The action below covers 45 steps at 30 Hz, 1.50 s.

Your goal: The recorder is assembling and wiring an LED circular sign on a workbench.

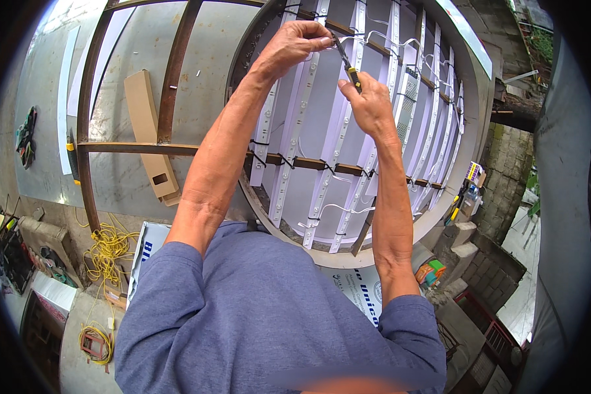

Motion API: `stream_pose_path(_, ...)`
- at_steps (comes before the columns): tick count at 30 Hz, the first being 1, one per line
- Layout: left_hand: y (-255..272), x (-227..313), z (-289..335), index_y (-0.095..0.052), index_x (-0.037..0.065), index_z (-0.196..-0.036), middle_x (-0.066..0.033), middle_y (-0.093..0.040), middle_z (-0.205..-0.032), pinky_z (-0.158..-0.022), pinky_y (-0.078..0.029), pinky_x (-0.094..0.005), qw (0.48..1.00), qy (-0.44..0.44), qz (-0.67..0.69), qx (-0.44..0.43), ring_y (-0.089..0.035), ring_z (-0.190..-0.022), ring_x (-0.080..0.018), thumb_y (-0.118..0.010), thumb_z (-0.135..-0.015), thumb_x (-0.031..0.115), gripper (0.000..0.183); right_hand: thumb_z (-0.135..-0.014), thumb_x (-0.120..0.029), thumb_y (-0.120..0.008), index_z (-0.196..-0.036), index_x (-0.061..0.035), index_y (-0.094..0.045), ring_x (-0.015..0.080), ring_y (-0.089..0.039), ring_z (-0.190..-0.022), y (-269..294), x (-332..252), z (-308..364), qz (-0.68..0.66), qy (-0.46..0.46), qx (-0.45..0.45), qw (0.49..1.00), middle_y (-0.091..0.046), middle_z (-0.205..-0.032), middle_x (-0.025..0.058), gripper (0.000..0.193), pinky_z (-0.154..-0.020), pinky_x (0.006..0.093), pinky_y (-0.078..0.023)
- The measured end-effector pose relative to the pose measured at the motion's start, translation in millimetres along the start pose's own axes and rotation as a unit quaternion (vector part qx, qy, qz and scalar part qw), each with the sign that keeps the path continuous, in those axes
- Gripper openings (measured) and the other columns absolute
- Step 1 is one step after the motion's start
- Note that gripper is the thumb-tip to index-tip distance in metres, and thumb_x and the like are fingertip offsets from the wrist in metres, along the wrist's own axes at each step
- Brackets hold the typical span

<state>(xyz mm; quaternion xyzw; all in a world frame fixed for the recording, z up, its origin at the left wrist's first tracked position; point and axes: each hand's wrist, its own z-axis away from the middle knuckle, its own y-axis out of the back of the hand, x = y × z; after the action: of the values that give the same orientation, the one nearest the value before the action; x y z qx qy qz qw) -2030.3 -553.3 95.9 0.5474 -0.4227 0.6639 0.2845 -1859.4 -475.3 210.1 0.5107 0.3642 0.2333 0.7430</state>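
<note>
In my right hand (374,108) is a pair of slim dark pliers (353,77) with yellow and black grips, their nose pointing up and left. My left hand (295,47) is closed in a pinch around a thin white wire (349,39), right beside the tip of the pliers. Whether the jaws bite on the wire is too small to tell. Both hands are over a large round metal frame (410,244) lined with rows of white LED strips (300,108). Black cable ties (287,161) fasten the strips to brown metal crossbars (348,168).
Left of the round frame stands a rusty square-tube frame (134,148), with a cardboard box (150,131) across it. A yellow-handled tool (72,157) and gloves (26,138) lie farther left. Yellow cord (111,249) is heaped at lower left. Several tools (465,197) stand at the right rim.
</note>
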Motion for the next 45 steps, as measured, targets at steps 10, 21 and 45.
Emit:
stream_pose_path(10, 0, -2, 1, -0.075, 0.007, -0.096, -0.0001, -0.07, -0.087, -0.088, -0.044, -0.0309, 0.996, -0.003, 0.09, 0.008, -0.06, -0.087, -0.0109, -0.073, -0.09, 0.019, 0.013, -0.092, -0.034, -0.064, -0.076, -0.005, -0.059, 0.0091, -0.055, -0.056, 1, 10, -5, -0.38, -0.109, -0.125, 0.91, -0.055, -0.064, 0.0003, 0.034, -0.049, 0.0254, -0.044)
stream_pose_path(21, 2, 3, 0, -0.075, 0.006, -0.097, -0.0019, -0.071, -0.087, -0.082, -0.049, -0.0298, 0.999, 0.009, 0.045, 0.025, -0.062, -0.086, -0.0104, -0.073, -0.09, 0.017, 0.013, -0.097, -0.036, -0.058, -0.078, -0.0038, -0.059, 0.0143, -0.055, -0.059, 19, -18, -8, -0.115, 0.022, 0.061, 0.991, -0.055, -0.064, 0.0042, 0.038, -0.055, 0.0351, -0.043)
stream_pose_path(45, 72, 72, 148, -0.038, -0.007, -0.143, -0.0269, -0.044, -0.145, -0.111, -0.044, -0.0492, 0.754, 0.018, 0.656, -0.021, -0.04, -0.138, -0.0389, -0.037, -0.107, 0.037, 0.057, -0.096, -0.016, -0.049, -0.103, 0.0074, -0.057, 0.0507, -0.065, -0.104, -13, -143, 9, -0.73, -0.017, -0.454, 0.511, -0.064, -0.11, 0.0321, 0.025, -0.086, 0.0616, -0.055)
